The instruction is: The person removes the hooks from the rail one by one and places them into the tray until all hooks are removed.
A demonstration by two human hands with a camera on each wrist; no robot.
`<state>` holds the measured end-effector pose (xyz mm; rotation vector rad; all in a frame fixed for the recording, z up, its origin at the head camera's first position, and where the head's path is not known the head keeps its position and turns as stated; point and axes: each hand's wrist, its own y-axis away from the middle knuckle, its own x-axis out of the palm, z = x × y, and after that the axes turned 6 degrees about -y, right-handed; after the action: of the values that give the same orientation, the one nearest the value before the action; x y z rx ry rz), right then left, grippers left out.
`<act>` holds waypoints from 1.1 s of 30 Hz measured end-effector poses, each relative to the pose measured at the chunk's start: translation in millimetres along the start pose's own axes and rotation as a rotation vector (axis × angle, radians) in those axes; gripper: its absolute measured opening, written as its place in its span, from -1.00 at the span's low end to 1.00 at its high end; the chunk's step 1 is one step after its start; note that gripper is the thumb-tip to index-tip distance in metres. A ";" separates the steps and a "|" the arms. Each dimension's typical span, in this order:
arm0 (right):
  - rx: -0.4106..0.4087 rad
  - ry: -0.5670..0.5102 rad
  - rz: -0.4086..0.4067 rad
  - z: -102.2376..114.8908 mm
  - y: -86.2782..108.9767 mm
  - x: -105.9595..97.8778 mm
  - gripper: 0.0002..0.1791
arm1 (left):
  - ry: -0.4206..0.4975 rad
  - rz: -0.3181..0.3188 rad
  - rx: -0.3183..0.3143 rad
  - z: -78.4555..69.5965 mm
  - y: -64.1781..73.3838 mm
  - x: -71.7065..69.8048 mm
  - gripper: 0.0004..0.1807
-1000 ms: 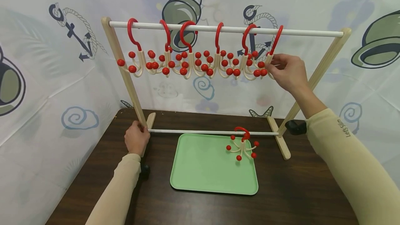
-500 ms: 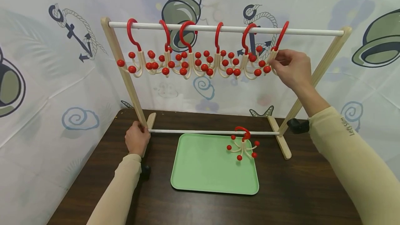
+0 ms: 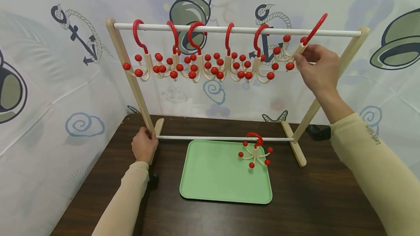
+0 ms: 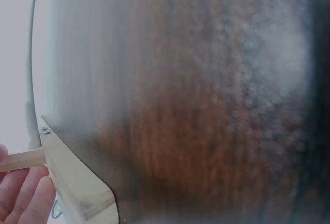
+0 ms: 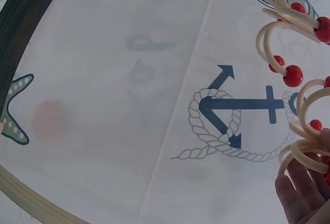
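Observation:
My right hand (image 3: 319,66) pinches the cream stem of a multi-arm hanger (image 3: 299,49) with red ball tips. This hanger leans to the right, and its red hook (image 3: 316,28) overlaps the white top rod (image 3: 213,29) in the head view. In the right wrist view, the fingers (image 5: 304,188) show beside its curved cream arms (image 5: 309,154). My left hand (image 3: 143,145) grips the foot of the wooden rack's left post (image 3: 132,83); its fingers curl around a wooden bar (image 4: 23,159) in the left wrist view. Several matching hangers (image 3: 201,63) hang along the rod to the left.
A green tray (image 3: 223,177) lies on the dark wooden table (image 3: 315,199). One more hanger (image 3: 256,154) rests at its back right corner. The rack's lower white rod (image 3: 210,138) runs behind the tray. A patterned cloth (image 3: 223,101) covers the walls.
My right hand has moved right along the top rod with the hanger, away from the others. The hanger has tilted further, its hook top rising. My left hand has stayed put.

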<state>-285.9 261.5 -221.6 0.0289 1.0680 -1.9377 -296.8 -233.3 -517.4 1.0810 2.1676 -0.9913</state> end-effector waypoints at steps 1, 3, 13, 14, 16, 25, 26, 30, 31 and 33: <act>0.005 -0.013 -0.007 0.2 0.4 -1.6 -0.58 | 0.000 -0.004 0.000 0.3 0.1 0.2 -0.79; 0.011 -0.038 -0.018 0.9 1.9 -5.3 -0.59 | -0.005 -0.012 -0.001 1.0 -0.2 0.5 -0.79; 0.020 -0.033 0.024 -1.9 32.6 -32.2 -0.56 | -0.003 -0.018 0.006 -0.2 -2.6 -1.8 -0.79; 0.018 -0.025 0.047 -3.1 38.5 -34.9 -0.55 | -0.005 -0.017 0.003 0.1 -3.0 -1.7 -0.79; 0.005 -0.016 0.087 -6.4 52.6 -39.1 -0.56 | -0.006 -0.014 0.001 0.6 -3.6 -1.7 -0.79; 0.018 -0.097 0.194 -34.8 137.0 -34.7 -0.74 | -0.003 -0.005 0.010 -0.2 -3.7 -1.2 -0.77; 0.027 -0.091 0.198 -37.8 147.7 -32.7 -0.75 | -0.002 -0.005 0.010 -0.6 -3.3 -1.7 -0.77; 0.096 -0.078 0.227 -48.8 190.8 -22.1 -0.80 | 0.002 0.001 0.016 -0.7 -2.5 -1.4 -0.77; 0.119 -0.068 0.240 -50.5 201.4 -19.2 -0.81 | 0.003 0.004 0.018 -0.2 -2.2 -0.9 -0.77; 0.163 -0.059 0.283 -53.5 220.1 -13.5 -0.83 | 0.005 0.006 0.019 0.8 -1.8 0.9 -0.78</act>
<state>-140.9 257.7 -396.1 0.2015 0.8168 -1.7517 -298.7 -234.3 -517.8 1.0986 2.1620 -1.0096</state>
